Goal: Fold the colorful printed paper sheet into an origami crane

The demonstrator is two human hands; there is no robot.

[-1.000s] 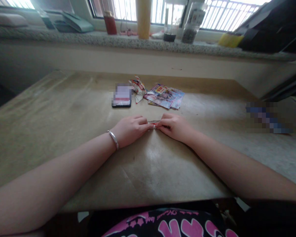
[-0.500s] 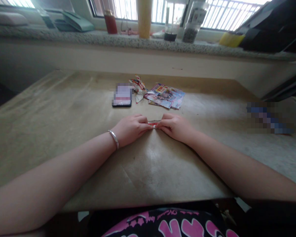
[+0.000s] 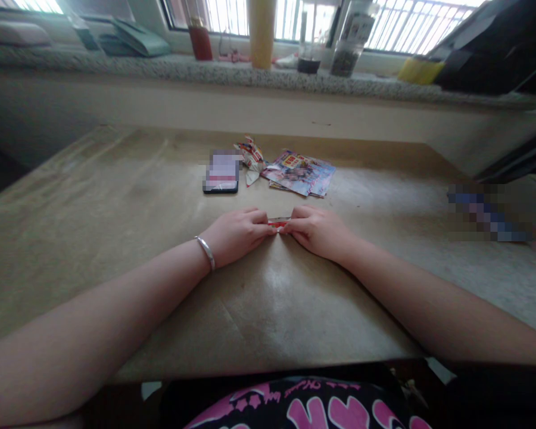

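My left hand (image 3: pixel 237 233) and my right hand (image 3: pixel 318 229) meet at the middle of the table (image 3: pixel 116 196), fingertips pinched together on a small folded piece of red-and-white printed paper (image 3: pixel 279 223). Both hands rest on the tabletop with fingers curled. Most of the paper is hidden under the fingers. A silver bangle (image 3: pixel 205 252) circles my left wrist.
Behind the hands lie a phone (image 3: pixel 222 171), a folded paper figure (image 3: pixel 251 156) and a stack of printed leaflets (image 3: pixel 300 173). A blurred flat object (image 3: pixel 486 213) lies at the right. The windowsill (image 3: pixel 250 74) holds jars, a yellow cylinder and books.
The hands have stayed pinched on the paper piece; only the fingertips shifted slightly.
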